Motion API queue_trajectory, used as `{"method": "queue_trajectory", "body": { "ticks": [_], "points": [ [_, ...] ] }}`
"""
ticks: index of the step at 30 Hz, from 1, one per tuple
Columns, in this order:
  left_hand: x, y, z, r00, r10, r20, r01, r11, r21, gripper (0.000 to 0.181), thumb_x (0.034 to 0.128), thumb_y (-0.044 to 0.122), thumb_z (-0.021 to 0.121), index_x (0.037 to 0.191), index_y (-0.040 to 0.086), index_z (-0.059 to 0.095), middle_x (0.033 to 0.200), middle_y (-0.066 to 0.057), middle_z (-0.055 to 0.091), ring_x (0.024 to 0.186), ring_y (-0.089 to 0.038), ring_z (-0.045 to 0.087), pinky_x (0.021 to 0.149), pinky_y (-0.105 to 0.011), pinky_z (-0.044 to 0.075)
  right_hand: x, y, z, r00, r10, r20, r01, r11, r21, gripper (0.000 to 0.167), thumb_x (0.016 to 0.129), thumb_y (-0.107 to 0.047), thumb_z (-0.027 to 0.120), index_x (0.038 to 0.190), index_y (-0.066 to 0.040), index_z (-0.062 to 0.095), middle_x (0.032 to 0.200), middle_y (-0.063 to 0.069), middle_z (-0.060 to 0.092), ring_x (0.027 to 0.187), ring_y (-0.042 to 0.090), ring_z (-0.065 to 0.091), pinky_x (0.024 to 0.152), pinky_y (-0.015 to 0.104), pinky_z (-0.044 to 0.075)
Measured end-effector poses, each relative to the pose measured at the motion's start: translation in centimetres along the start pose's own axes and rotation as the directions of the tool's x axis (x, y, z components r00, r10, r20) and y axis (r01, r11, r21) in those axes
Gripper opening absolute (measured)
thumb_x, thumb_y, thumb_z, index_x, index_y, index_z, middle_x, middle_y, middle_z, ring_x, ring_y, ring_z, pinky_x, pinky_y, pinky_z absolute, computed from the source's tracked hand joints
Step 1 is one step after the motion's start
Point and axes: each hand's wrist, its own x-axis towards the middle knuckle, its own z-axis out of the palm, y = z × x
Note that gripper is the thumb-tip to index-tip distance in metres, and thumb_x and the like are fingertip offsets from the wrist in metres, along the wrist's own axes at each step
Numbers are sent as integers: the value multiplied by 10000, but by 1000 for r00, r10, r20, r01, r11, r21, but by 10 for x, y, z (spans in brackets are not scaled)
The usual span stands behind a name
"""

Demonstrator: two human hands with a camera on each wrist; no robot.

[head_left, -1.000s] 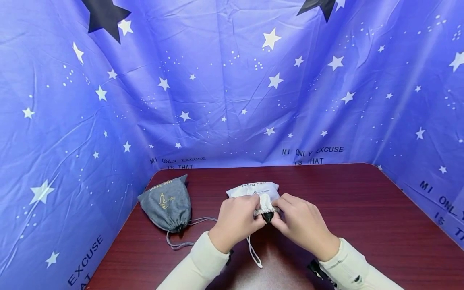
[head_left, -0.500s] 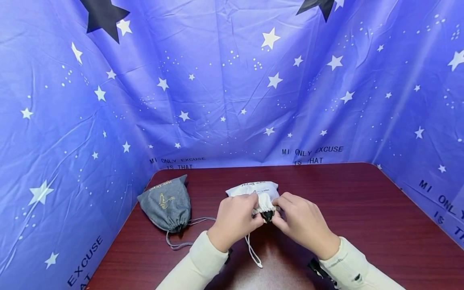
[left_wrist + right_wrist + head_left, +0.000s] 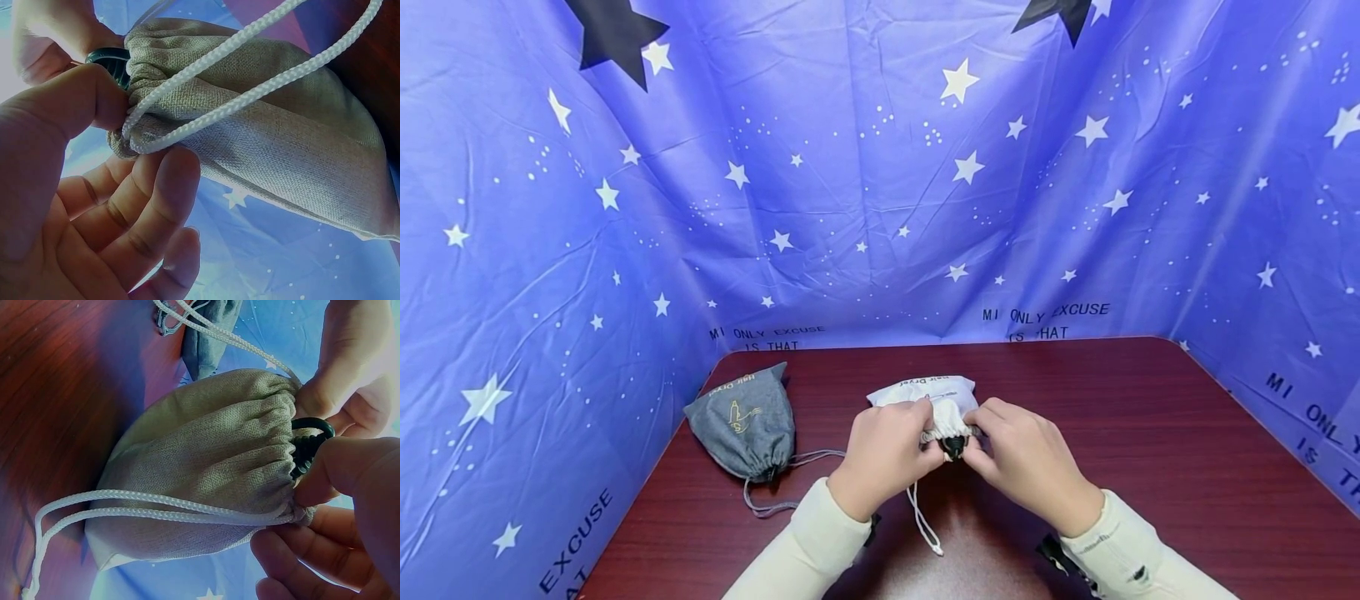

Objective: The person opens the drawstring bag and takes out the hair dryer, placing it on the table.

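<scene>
A white drawstring bag (image 3: 955, 390) printed "Hair Dryer" is between my hands in the head view. My left hand (image 3: 883, 446) pinches the left side of its gathered mouth. The right side of the mouth is pinched between thumb and fingers of my right hand (image 3: 1030, 462). From the small opening pokes a black ribbed piece with a loop (image 3: 304, 453); whatever it joins inside is hidden. White drawstrings (image 3: 250, 103) trail from both ends of the gathered mouth. In the right wrist view the bag (image 3: 187, 462) looks full and rounded, its mouth puckered.
On the left of the dark red table (image 3: 1150, 433) lies a grey drawstring bag (image 3: 748, 425), its mouth drawn together and its grey cord (image 3: 767, 510) looped towards my left sleeve. A blue star-printed cloth (image 3: 865, 183) surrounds the table's back and sides.
Both hands keep their pinch at nearly the same spot. The black piece shows slightly more at the bag's mouth. The grey bag stays where it was.
</scene>
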Motion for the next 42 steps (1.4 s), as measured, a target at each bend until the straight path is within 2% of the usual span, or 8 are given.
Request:
{"method": "queue_trajectory", "body": {
  "ticks": [21,42],
  "points": [
    [0,-2,-1,1000,-12,5,12,1000,-7,342,698,289,788,696,238,450,574,130,397,491,-57,365,425,-272,288,0,2,0,1000,9,6,-9,1000,-5,175,722,-129,712,896,-150,720,773,-104,589,611,13,434,501,253,425],
    [0,-5,-2,1000,-23,15,23,1000,-4,282,698,298,787,749,239,516,611,139,469,503,-57,406,433,-280,320,-1,5,-1,999,27,27,-27,1000,-12,173,729,-140,716,901,-153,722,772,-90,601,610,27,447,508,265,431]
  ]
}}
